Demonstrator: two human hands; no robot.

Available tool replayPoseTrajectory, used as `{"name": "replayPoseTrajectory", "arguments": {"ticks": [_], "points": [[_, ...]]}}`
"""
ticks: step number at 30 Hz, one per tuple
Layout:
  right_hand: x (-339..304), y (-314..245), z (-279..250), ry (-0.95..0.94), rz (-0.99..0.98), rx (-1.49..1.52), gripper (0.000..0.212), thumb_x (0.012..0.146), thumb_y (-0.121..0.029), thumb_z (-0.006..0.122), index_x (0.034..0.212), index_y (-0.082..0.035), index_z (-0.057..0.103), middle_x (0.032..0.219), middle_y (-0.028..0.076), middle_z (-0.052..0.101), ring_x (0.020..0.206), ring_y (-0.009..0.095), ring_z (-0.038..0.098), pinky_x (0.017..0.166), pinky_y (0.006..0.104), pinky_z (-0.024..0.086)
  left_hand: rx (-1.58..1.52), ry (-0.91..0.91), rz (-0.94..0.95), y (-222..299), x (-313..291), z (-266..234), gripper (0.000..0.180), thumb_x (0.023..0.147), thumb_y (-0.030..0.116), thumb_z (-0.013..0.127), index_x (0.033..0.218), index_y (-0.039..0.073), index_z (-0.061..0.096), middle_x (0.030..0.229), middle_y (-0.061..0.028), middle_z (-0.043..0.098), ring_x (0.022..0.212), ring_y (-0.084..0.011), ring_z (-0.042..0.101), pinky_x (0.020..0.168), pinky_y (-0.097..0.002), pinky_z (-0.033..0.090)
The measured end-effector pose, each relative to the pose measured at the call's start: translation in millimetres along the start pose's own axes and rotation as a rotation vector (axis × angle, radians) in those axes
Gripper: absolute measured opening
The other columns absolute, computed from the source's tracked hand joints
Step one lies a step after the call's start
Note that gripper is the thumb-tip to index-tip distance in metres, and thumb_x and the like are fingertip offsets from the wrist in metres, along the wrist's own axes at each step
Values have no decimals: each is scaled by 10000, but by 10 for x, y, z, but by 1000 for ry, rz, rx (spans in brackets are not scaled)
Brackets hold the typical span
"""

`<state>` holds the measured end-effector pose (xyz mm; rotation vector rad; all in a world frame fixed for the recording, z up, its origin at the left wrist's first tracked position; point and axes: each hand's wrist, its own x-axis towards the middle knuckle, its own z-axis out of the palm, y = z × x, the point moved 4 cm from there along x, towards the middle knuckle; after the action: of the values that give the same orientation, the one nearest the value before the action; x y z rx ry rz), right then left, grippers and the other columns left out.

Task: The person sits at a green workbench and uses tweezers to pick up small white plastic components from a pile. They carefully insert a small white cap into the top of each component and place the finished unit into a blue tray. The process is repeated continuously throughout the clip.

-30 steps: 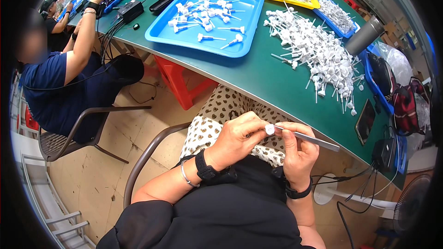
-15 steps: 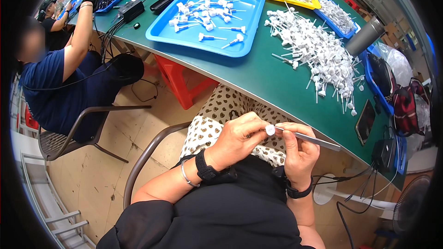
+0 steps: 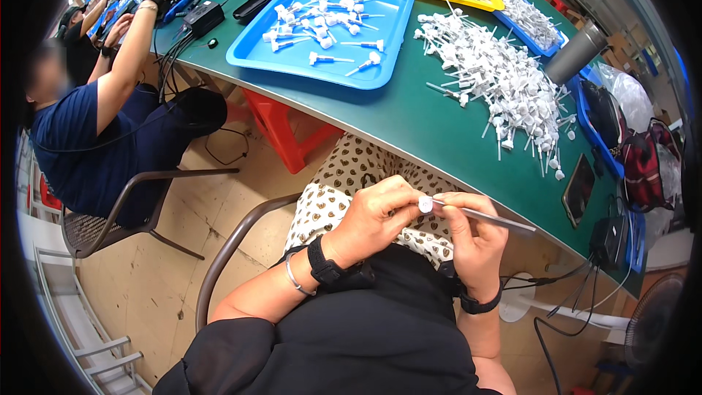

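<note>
My left hand [image 3: 382, 213] pinches a small white plastic part [image 3: 425, 205] with a round head, held above my lap. My right hand [image 3: 477, 241] grips a slim grey metal tool [image 3: 501, 221] between thumb and fingers. The tool's narrow end points at the white part and meets it or comes very close; the fingers hide the exact contact. Similar white parts with thin stems form a loose pile [image 3: 504, 77] on the green table. Several more lie spread out in a blue tray [image 3: 248, 58] ahead of me.
Yellow trays [image 3: 491, 4] of white parts stand at the far side of the green table [image 3: 409, 128]. A grey metal flask [image 3: 578, 51], a phone [image 3: 578, 189] and bags lie to the right. On the left, a seated person in dark blue [image 3: 95, 132] works at the same table.
The tool has tilted slightly in my right hand, and both hands have shifted very little. On the left, the co-worker's raised hand has come down toward a tray.
</note>
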<state>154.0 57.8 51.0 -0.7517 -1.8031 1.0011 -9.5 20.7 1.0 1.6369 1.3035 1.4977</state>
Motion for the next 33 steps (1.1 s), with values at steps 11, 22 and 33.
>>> {"name": "replayPoseTrajectory", "arguments": {"ticks": [11,22,33], "points": [[-30,39,60,51,-17,13,89,948,2,694,1032,33,699,997,127,735,859,190,700,765,293,555,21,-7,-10,29,18,-27,161,878,-12,749,1036,17,744,851,-72,666,723,-155,634,608,-285,489],[-52,68,83,65,15,40,94,967,4,666,1051,47,676,1011,126,725,888,180,699,792,294,562,22,-14,-7,23,10,-29,148,882,-3,747,1028,18,743,839,-67,658,704,-157,627,601,-286,488],[-61,85,72,-5,3,-11,103,1010,3,600,1088,64,630,1052,146,708,936,185,699,847,308,581,49,-20,-14,29,12,-25,145,884,14,755,1028,18,743,832,-63,654,691,-152,629,590,-285,489]]}}
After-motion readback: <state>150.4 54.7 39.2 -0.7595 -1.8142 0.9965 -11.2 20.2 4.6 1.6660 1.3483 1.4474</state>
